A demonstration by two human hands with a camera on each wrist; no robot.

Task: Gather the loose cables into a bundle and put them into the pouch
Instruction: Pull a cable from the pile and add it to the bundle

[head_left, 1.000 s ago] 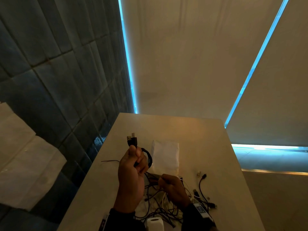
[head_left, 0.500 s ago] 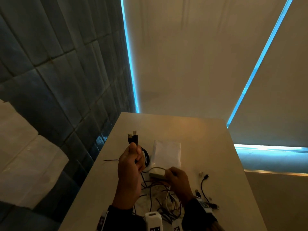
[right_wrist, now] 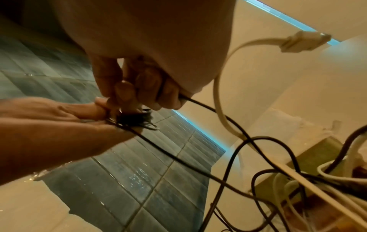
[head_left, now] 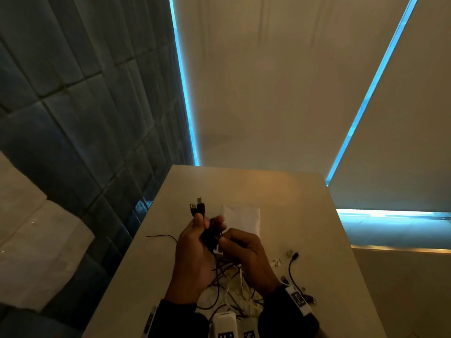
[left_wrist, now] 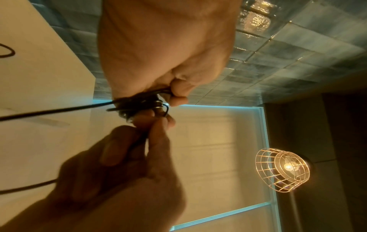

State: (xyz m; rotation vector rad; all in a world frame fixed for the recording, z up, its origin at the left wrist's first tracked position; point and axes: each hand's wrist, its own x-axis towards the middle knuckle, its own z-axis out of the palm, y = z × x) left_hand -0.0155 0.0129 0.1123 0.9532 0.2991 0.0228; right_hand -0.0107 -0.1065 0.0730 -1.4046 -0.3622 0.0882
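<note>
The right hand [head_left: 246,252] had risen from the tangle at lower centre, pinching a black cable [right_wrist: 198,106] against the coil [left_wrist: 139,103] the left hand [head_left: 192,250] gripped, so bundling continued.

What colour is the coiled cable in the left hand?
Black; the coiled cable in the left hand shows best in the left wrist view.

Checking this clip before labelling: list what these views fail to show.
- Coiled black cable, head view: its wraps are hidden by the left hand and right hand.
- White pouch, head view: too dim to tell whether open.
- Cable pile: near edge cut off by sleeves.
</note>
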